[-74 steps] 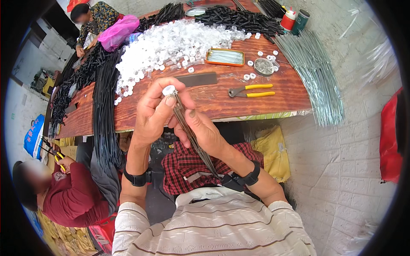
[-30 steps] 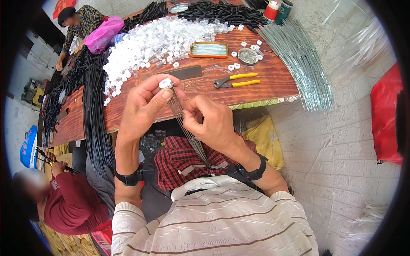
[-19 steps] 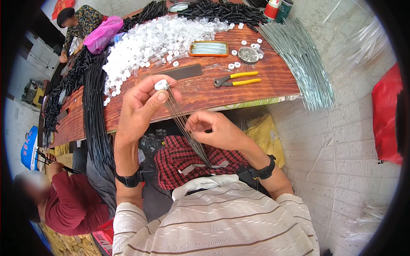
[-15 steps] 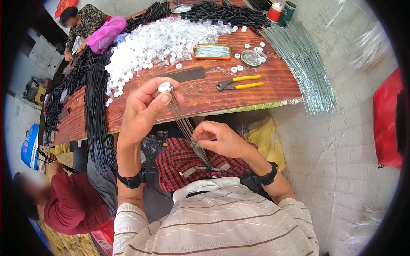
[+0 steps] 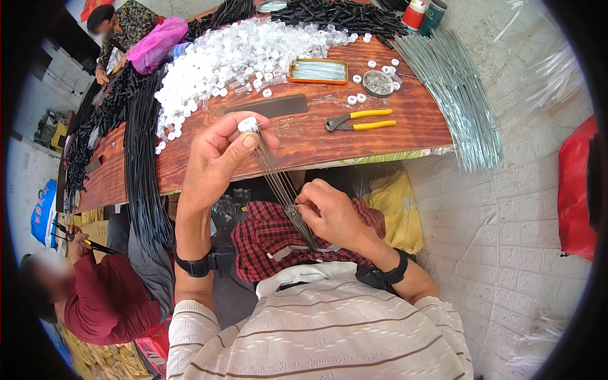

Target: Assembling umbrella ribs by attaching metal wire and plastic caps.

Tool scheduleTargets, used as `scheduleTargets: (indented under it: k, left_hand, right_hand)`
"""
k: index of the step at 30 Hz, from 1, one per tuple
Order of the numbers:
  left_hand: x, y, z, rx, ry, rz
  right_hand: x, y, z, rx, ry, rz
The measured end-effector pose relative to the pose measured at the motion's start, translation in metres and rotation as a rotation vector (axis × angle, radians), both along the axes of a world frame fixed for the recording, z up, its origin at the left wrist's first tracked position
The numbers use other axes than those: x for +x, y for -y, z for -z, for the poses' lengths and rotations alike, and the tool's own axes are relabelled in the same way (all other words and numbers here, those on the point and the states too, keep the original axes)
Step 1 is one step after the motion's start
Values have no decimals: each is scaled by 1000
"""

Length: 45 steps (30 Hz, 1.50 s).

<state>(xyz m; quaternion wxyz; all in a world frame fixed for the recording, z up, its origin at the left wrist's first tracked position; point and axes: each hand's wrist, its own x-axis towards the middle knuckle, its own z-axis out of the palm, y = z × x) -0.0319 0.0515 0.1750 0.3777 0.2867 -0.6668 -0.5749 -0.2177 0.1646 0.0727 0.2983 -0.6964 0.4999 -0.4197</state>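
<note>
Here's the left hand [image 5: 215, 161], grip pinching the white cap [image 5: 247, 124], thin wires [image 5: 275, 172] fanning toward five o'clock. Down there the right hand [image 5: 330, 216] curls fingertips against them; clenched, I can't tell. Yellow-handled pliers [image 5: 370, 114] lie at the cap's three o'clock, on the worktop [image 5: 310, 144].

Left grip [image 5: 218, 161] and right grip [image 5: 332, 218]: two in all; black wristbands [image 5: 195, 267]: two; white cap [image 5: 247, 124] held in left grip: one; thin rods [image 5: 277, 177] below cap: several, overlapping too much for exact count; surface [image 5: 418, 130]: one; yellow-handled pincers [image 5: 370, 114]: one pair; flat dark bar [image 5: 275, 106]: one; orange-rimmed tin [image 5: 318, 82]: one; round dishes [image 5: 379, 95]: two; upright containers [image 5: 415, 15]: two, one red-and-white, one dark green; pink bag [image 5: 155, 47]: one; yellow bundle [image 5: 399, 215]: one; checked cloth [image 5: 263, 237]: one; other people [image 5: 111, 297]: two; heaped white and clear pieces [image 5: 228, 60]: too many to count
</note>
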Motion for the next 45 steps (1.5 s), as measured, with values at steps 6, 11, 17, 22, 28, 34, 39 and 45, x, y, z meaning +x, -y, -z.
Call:
scheduleTargets:
  k: [6, 11, 17, 22, 28, 34, 39, 45]
  left_hand:
    - [-1, 3, 3, 1, 31, 22]
    - [-3, 7, 9, -5, -11, 97]
    - [-3, 9, 19, 1, -71, 122]
    - [-4, 5, 15, 77, -31, 100]
    - [-9, 5, 13, 42, -59, 125]
    - [-8, 8, 19, -32, -17, 95]
    - [-18, 3, 18, -62, -78, 38]
    - [-19, 4, 15, -65, -35, 77]
  right_hand:
    - [16, -3, 3, -54, -173, 137]
    - [19, 0, 2, -67, -202, 162]
    - [13, -2, 2, -57, -142, 106]
    - [-17, 8, -11, -27, -98, -95]
    - [-20, 39, -85, -2, 282, 28]
    - [-13, 62, -97, -296, 205, -36]
    - [-9, 66, -103, -375, 134, 44]
    - [-11, 75, -102, -210, 183, 69]
